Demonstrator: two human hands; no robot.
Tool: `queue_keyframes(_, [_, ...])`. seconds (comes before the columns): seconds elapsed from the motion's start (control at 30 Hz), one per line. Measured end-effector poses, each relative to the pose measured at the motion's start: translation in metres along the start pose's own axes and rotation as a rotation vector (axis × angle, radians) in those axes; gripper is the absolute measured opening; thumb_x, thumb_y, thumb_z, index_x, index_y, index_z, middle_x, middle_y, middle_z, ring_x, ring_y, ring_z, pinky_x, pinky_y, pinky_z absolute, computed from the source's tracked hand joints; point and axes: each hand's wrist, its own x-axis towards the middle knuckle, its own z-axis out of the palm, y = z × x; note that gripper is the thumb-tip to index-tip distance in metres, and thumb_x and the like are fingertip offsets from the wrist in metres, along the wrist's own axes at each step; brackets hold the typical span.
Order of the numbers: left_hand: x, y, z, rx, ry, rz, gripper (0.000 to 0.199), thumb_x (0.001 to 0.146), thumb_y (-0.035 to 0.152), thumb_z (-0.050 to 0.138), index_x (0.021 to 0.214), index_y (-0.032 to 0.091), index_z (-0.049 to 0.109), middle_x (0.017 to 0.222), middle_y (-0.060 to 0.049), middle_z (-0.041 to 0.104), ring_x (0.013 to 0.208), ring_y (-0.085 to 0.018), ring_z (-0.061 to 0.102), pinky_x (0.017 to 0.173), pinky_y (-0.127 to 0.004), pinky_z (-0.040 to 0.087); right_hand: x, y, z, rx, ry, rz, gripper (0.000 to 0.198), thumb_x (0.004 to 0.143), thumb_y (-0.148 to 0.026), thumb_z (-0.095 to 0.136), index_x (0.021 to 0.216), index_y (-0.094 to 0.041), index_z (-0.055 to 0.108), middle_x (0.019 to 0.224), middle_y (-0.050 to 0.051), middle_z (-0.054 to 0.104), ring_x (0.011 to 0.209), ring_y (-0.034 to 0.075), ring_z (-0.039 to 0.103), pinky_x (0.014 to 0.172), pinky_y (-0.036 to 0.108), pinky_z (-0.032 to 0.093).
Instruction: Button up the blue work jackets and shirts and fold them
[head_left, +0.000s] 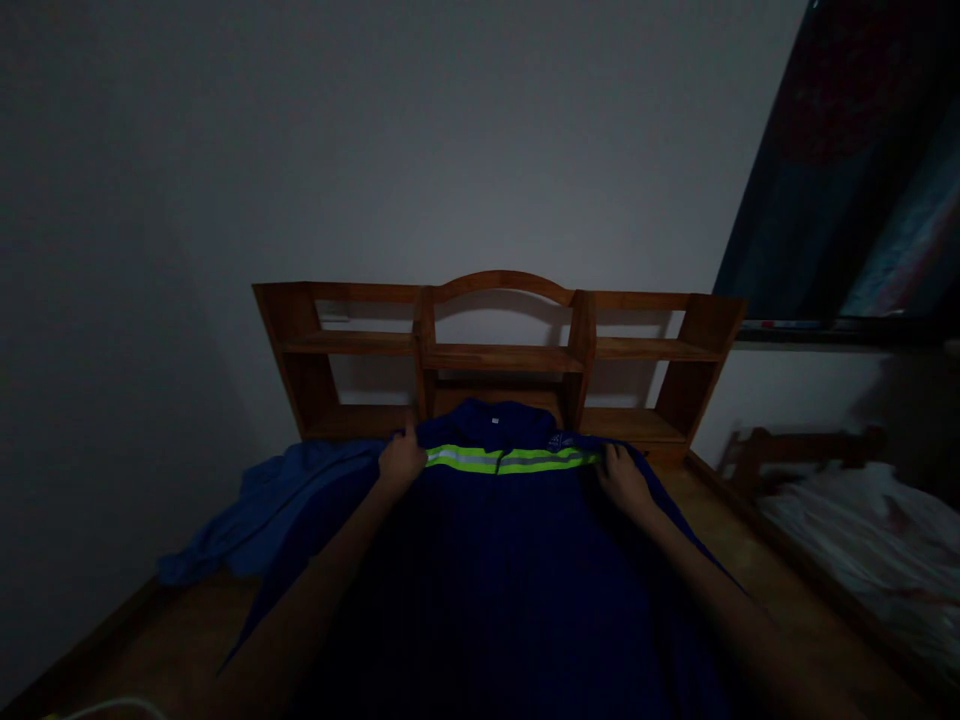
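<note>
The blue jacket [499,540] spread between left grip [403,458] and right grip [624,480], both touching it; whether clenched, I couldn't tell.

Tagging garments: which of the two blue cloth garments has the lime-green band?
The dark-blue collared garment under the left hand and right hand; the band crosses its chest. The lighter-blue crumpled garment shows none.

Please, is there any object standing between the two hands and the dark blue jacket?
Nothing visible stands between them. The left hand and the right hand both touch the dark blue jacket near the ends of its yellow-green stripe. The lighter blue cloth lies to the left.
</note>
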Motion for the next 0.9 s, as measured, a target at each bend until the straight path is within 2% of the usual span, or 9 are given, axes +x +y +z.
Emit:
queue_keyframes(0.1, [-0.03, 0.033, -0.003, -0.234, 0.08, 0.304, 0.041, 0.078, 0.02, 0.048, 0.118, 0.013, 0.052, 0.113, -0.017, 0.057, 0.102, -0.024, 0.056, 0.087, -0.033, 0.042, -0.017, -0.041, -0.019, 0.109, 0.111, -0.1, 0.042, 0.088, -0.027, 0.042, 0.128, -0.016, 0.038, 0.124, 0.016, 0.044, 0.111, 0.026, 0.047, 0.086, 0.032, 0.039])
queue_keyframes(0.13, [-0.043, 0.043, 0.0, -0.335, 0.013, 0.403, 0.033, 0.078, 0.021, 0.049, 0.109, 0.014, 0.058, 0.109, -0.014, 0.059, 0.096, -0.021, 0.059, 0.085, -0.03, 0.043, -0.025, -0.058, -0.024, 0.168, 0.109, -0.159, 0.041, 0.088, -0.027, 0.042, 0.128, -0.018, 0.038, 0.123, 0.014, 0.046, 0.109, 0.024, 0.049, 0.085, 0.031, 0.04])
queue_keyframes(0.2, [-0.068, 0.059, 0.01, -0.531, -0.259, 0.552, 0.023, 0.077, 0.025, 0.053, 0.095, 0.016, 0.064, 0.091, -0.008, 0.065, 0.078, -0.016, 0.061, 0.073, -0.025, 0.046, -0.044, -0.089, -0.027, 0.274, 0.004, -0.292, 0.032, 0.086, -0.024, 0.044, 0.118, -0.022, 0.049, 0.114, 0.009, 0.053, 0.099, 0.021, 0.054, 0.081, 0.029, 0.04])
queue_keyframes(0.27, [-0.088, 0.066, 0.025, -0.662, -0.526, 0.612, 0.02, 0.075, 0.028, 0.058, 0.09, 0.017, 0.065, 0.078, -0.004, 0.066, 0.067, -0.014, 0.061, 0.063, -0.022, 0.045, -0.06, -0.113, -0.023, 0.356, -0.142, -0.389, 0.023, 0.083, -0.017, 0.046, 0.1, -0.024, 0.058, 0.099, 0.005, 0.059, 0.088, 0.017, 0.058, 0.076, 0.026, 0.04])
queue_keyframes(0.33, [-0.095, 0.065, 0.041, -0.706, -0.651, 0.594, 0.023, 0.068, 0.029, 0.065, 0.088, 0.017, 0.066, 0.074, -0.002, 0.066, 0.066, -0.014, 0.061, 0.06, -0.021, 0.044, -0.07, -0.126, -0.01, 0.403, -0.241, -0.414, 0.021, 0.079, -0.011, 0.047, 0.087, -0.023, 0.062, 0.088, 0.003, 0.061, 0.08, 0.016, 0.058, 0.072, 0.025, 0.039])
queue_keyframes(0.43, [-0.089, 0.054, 0.06, -0.731, -0.706, 0.504, 0.031, 0.056, 0.03, 0.075, 0.083, 0.016, 0.067, 0.074, -0.002, 0.066, 0.068, -0.014, 0.06, 0.059, -0.021, 0.043, -0.075, -0.125, 0.013, 0.473, -0.316, -0.384, 0.025, 0.073, -0.005, 0.046, 0.078, -0.021, 0.064, 0.082, 0.002, 0.062, 0.076, 0.014, 0.058, 0.068, 0.024, 0.038])
queue_keyframes(0.57, [-0.077, 0.04, 0.071, -0.837, -0.768, 0.519, 0.033, 0.057, 0.037, 0.075, 0.083, 0.017, 0.07, 0.08, -0.003, 0.067, 0.071, -0.014, 0.059, 0.061, -0.02, 0.043, -0.071, -0.11, 0.034, 0.657, -0.364, -0.334, 0.032, 0.071, -0.003, 0.043, 0.077, -0.021, 0.068, 0.08, 0.001, 0.062, 0.074, 0.014, 0.058, 0.068, 0.023, 0.04])
queue_keyframes(0.77, [-0.088, 0.048, 0.077, -0.784, -0.615, 0.541, 0.028, 0.06, 0.039, 0.075, 0.08, 0.02, 0.07, 0.079, -0.001, 0.063, 0.067, -0.012, 0.054, 0.057, -0.02, 0.037, -0.069, -0.105, 0.039, 0.77, -0.366, -0.297, 0.035, 0.073, -0.006, 0.041, 0.077, -0.024, 0.071, 0.083, 0.001, 0.062, 0.075, 0.014, 0.058, 0.067, 0.025, 0.041])
queue_keyframes(0.9, [-0.092, 0.052, 0.076, -0.789, -0.613, 0.532, 0.026, 0.063, 0.039, 0.074, 0.078, 0.019, 0.067, 0.077, 0.0, 0.063, 0.066, -0.011, 0.054, 0.057, -0.019, 0.037, -0.071, -0.109, 0.035, 0.751, -0.358, -0.293, 0.033, 0.073, -0.006, 0.042, 0.075, -0.024, 0.07, 0.083, 0.001, 0.062, 0.075, 0.015, 0.058, 0.066, 0.025, 0.041])
